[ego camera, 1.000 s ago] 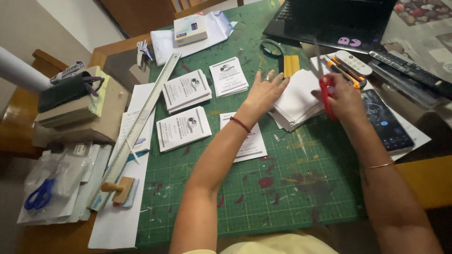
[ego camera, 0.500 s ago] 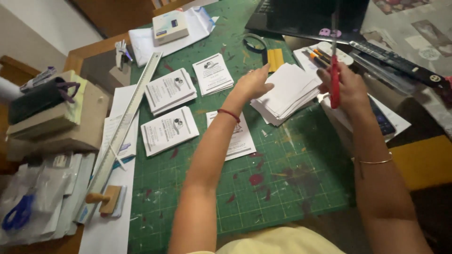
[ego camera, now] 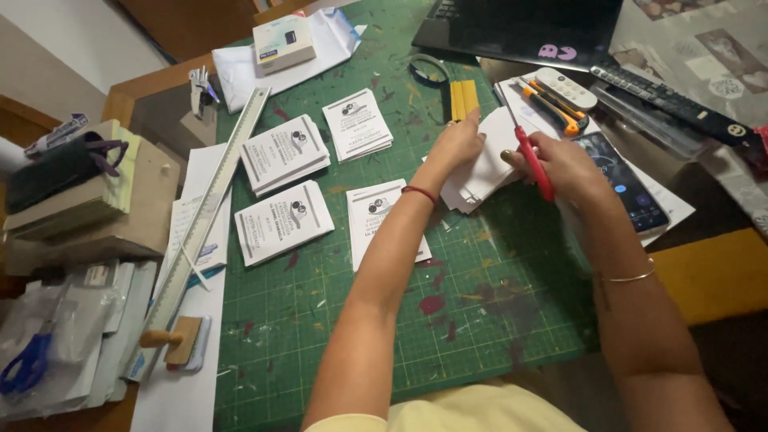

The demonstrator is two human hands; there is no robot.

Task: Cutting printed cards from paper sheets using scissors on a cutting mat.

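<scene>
My left hand (ego camera: 458, 146) grips a stack of white paper sheets (ego camera: 490, 164) lying on the green cutting mat (ego camera: 384, 304). My right hand (ego camera: 566, 166) holds red-handled scissors (ego camera: 531, 158) with the blades pointing up at the top edge of that stack. Several piles of printed white cards lie to the left on the mat: one (ego camera: 357, 123) at the top, one (ego camera: 285, 154) beside it, one (ego camera: 283, 221) lower down, and one (ego camera: 376, 216) partly under my left forearm.
A long metal ruler (ego camera: 210, 210) runs along the mat's left edge, with a wooden stamp (ego camera: 172, 339) near its lower end. A laptop (ego camera: 524, 30), utility knives (ego camera: 552, 108), a white remote (ego camera: 565, 87), a phone (ego camera: 626, 181), yellow pencils (ego camera: 462, 98) and a small box (ego camera: 283, 42) surround the mat.
The scissors have come down from upright beside the stack to its top edge. My left hand has kept its grip on the sheets. The camera has shifted slightly.
</scene>
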